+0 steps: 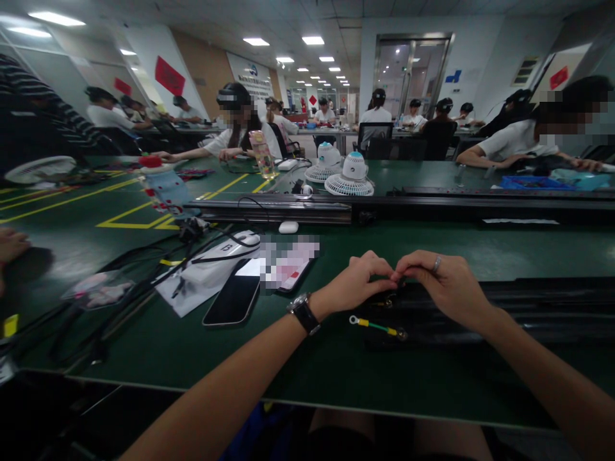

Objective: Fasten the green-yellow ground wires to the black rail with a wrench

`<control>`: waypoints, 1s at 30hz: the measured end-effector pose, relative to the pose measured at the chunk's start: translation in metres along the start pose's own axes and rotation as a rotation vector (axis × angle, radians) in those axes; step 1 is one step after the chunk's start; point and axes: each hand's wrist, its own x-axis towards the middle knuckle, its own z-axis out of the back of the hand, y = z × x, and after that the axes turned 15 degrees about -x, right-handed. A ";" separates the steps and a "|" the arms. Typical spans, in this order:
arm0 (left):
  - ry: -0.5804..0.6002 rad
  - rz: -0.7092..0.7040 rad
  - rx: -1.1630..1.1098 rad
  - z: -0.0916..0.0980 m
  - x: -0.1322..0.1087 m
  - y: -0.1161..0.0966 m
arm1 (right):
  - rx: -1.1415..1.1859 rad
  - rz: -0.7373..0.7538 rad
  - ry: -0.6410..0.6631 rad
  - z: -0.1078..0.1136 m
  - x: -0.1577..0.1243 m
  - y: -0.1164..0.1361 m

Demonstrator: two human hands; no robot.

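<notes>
My left hand (pixel 366 276), with a watch on its wrist, and my right hand (pixel 444 282), with a ring on one finger, meet over the left end of long black bars (pixel 461 314). Thumbs and fingertips of both are pinched together at a small dark piece, mostly hidden by the fingers, whose kind I cannot make out. Just below my hands, a short green wire (pixel 377 326) with yellow sleeves and a ring terminal at its free end sticks out to the left from a black bar. Another terminal end (pixel 387 302) shows partly under my left hand.
Left of my hands lie a black phone (pixel 233 294), a second phone (pixel 293 266), a white earphone case (pixel 288 227) and tangled black cables (pixel 134 294). Black rails (pixel 432 208) cross the table beyond, with white fans (pixel 350 176) behind. A co-worker's hand (pixel 12 246) rests at far left.
</notes>
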 end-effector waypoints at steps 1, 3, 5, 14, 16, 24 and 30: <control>0.001 0.001 0.000 0.000 0.000 0.000 | 0.000 0.000 -0.003 0.000 0.000 0.000; 0.000 0.004 0.000 0.001 0.000 -0.001 | 0.000 0.000 -0.010 0.000 -0.001 -0.001; 0.000 0.008 0.000 0.001 0.000 -0.002 | 0.002 0.001 -0.019 0.000 -0.001 -0.001; 0.012 0.017 -0.016 0.002 -0.001 -0.005 | 0.012 0.010 -0.032 0.001 -0.001 0.001; 0.016 0.014 -0.020 0.003 -0.001 -0.006 | 0.015 0.013 -0.036 0.001 -0.002 0.002; 0.021 -0.001 -0.028 0.003 -0.001 -0.005 | 0.033 0.028 -0.040 0.002 -0.002 0.002; 0.015 -0.006 -0.027 0.001 -0.001 -0.003 | 0.017 0.042 -0.028 0.003 -0.002 0.001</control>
